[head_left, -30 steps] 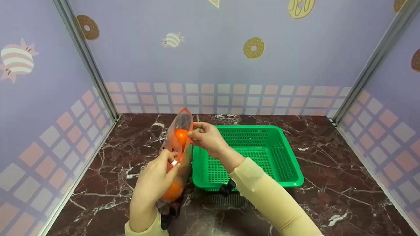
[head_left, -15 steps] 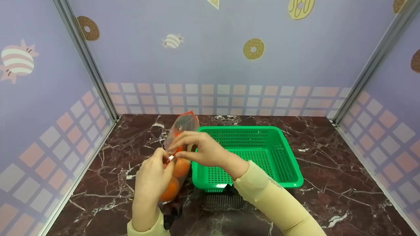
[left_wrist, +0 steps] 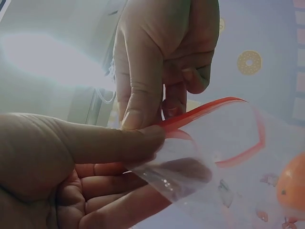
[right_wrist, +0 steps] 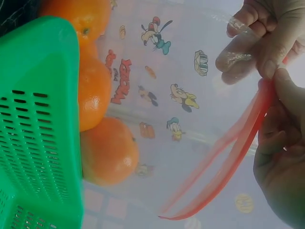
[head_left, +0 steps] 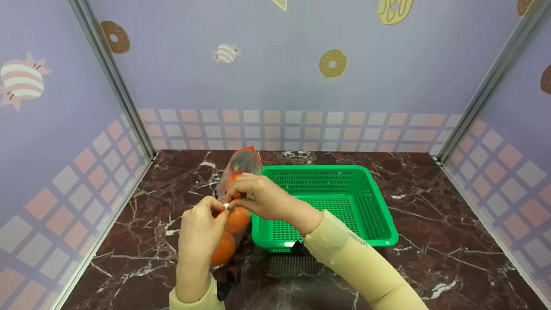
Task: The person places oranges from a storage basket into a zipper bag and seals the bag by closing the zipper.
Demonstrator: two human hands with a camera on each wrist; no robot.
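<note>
Lilac walls (head_left: 275, 77) printed with doughnuts and sweets close in a dark red marble counter (head_left: 430, 241) on the left, far and right sides. On the counter, right of centre, sits a green plastic basket (head_left: 379, 206) with perforated walls. Touching its left wall stands a clear plastic bag (head_left: 243, 162) with a red zip strip along its top and cartoon figures printed on its side; the right wrist view shows it pressed against the basket's corner. Inside the bag lie three oranges (right_wrist: 107, 150), stacked one on another as far as the crowded view lets me judge. Both hands meet at the near end of the bag's top edge, above the counter. The left hand (head_left: 200, 228) pinches the red strip between thumb and curled fingers, and the right hand (head_left: 258, 196), reaching across from the basket side in a pale yellow sleeve (head_left: 357, 262), pinches the same strip with its fingertips (left_wrist: 138, 114) just beside the left thumb.
</note>
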